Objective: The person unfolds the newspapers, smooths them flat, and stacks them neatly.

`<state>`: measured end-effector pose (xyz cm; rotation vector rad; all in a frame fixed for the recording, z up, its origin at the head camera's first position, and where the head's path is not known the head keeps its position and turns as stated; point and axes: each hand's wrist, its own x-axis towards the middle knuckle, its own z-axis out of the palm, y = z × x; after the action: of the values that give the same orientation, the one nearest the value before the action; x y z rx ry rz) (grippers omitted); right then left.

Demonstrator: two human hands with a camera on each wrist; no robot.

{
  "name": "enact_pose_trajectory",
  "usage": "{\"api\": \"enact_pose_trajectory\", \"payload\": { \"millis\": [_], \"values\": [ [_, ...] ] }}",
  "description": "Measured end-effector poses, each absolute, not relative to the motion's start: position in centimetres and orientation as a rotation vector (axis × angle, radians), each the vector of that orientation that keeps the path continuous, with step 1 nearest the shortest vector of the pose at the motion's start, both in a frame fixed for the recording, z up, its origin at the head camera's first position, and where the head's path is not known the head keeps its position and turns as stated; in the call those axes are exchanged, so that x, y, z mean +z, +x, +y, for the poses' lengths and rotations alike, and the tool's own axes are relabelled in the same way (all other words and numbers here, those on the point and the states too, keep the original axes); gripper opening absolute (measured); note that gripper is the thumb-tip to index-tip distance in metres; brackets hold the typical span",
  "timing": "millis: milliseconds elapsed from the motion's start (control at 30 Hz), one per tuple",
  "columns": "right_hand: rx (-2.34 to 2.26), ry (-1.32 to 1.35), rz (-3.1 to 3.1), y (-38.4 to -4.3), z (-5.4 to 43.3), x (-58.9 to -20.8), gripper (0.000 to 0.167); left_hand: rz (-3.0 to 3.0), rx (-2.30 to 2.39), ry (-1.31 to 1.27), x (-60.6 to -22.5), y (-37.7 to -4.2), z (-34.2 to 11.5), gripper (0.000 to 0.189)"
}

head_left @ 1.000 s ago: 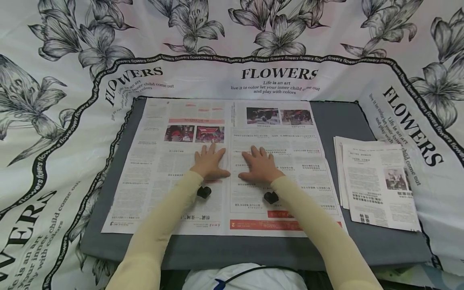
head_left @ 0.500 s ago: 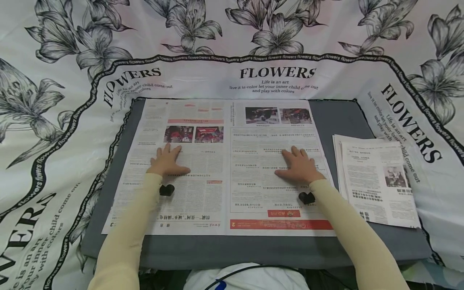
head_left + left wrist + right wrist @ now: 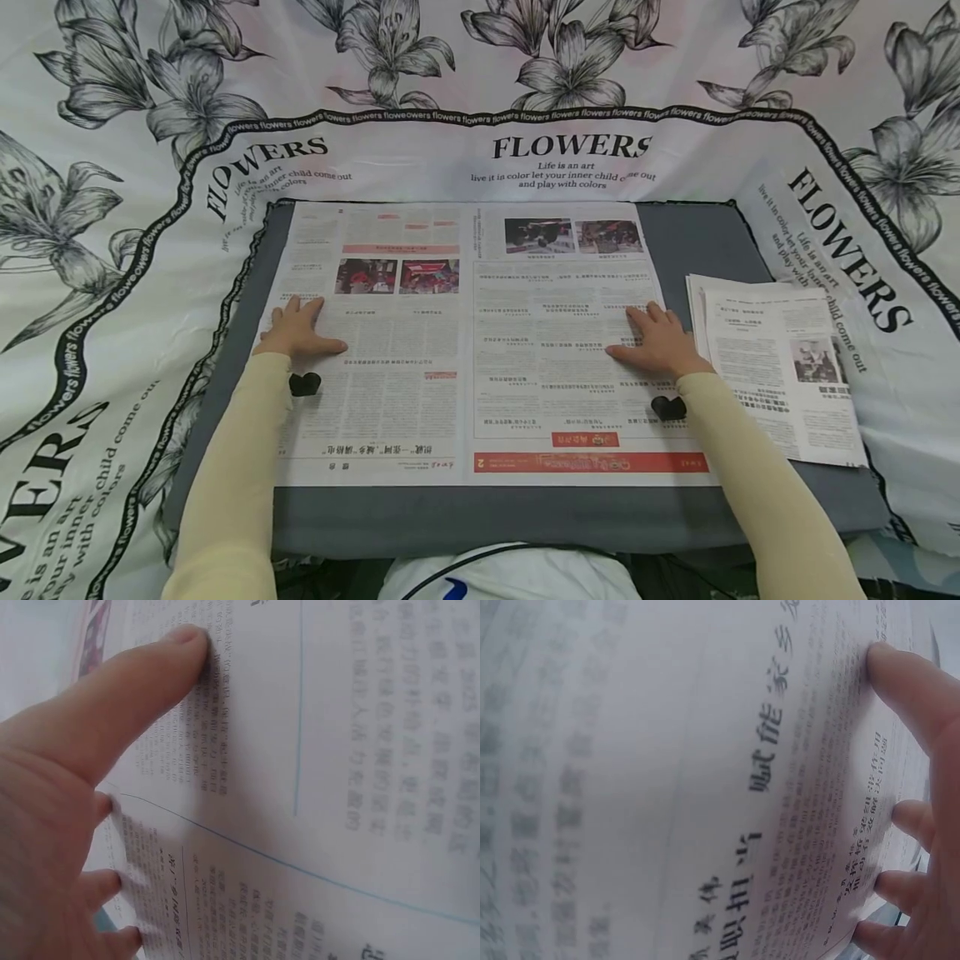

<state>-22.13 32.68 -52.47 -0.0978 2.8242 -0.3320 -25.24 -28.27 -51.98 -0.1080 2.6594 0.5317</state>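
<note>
An opened newspaper (image 3: 390,400) lies flat on a grey board, its centre fold running away from the person. Near its left edge my left hand (image 3: 297,329) rests on the page with fingers spread and thumb pointing inward. My right hand (image 3: 660,342) rests likewise near the right edge, thumb toward the fold. In the left wrist view the left thumb (image 3: 127,697) lies along the printed sheet, fingertips touching the paper. The right wrist view shows the right hand's fingertips (image 3: 900,889) pressing on the print. Neither hand holds anything.
A stack of folded newspapers (image 3: 780,367) lies at the right, beside the right hand and forearm. The grey surface (image 3: 480,521) shows around the opened sheet. A white cloth printed with flowers (image 3: 562,158) surrounds the board. A black cable (image 3: 525,547) crosses the person's lap.
Both hands have slid apart across the newspaper, from beside the centre fold out to its left and right edges. The newspaper has stayed in place.
</note>
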Motion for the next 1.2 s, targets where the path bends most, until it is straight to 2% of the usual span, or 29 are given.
{"api": "enact_pose_trajectory", "payload": {
  "millis": [567,733,967,1200],
  "values": [
    [-0.339,-0.094,2.82,-21.9,33.0,-52.9,0.102,2.652,0.554,-0.104,-52.5,-25.1,-27.9,0.113],
    [-0.459,-0.071,2.891,-21.2,34.2,-52.5,0.093,2.645,0.563,-0.098,-52.6,-24.9,-27.8,0.113],
    [-0.583,0.229,3.065,-18.4,41.4,-50.2,0.078,2.656,0.577,-0.096,-52.7,-24.9,-28.0,0.113],
    [-0.563,0.698,2.901,-13.3,49.3,-48.9,0.082,2.654,0.589,-0.09,-52.6,-25.5,-28.5,0.116]
  ]
}}
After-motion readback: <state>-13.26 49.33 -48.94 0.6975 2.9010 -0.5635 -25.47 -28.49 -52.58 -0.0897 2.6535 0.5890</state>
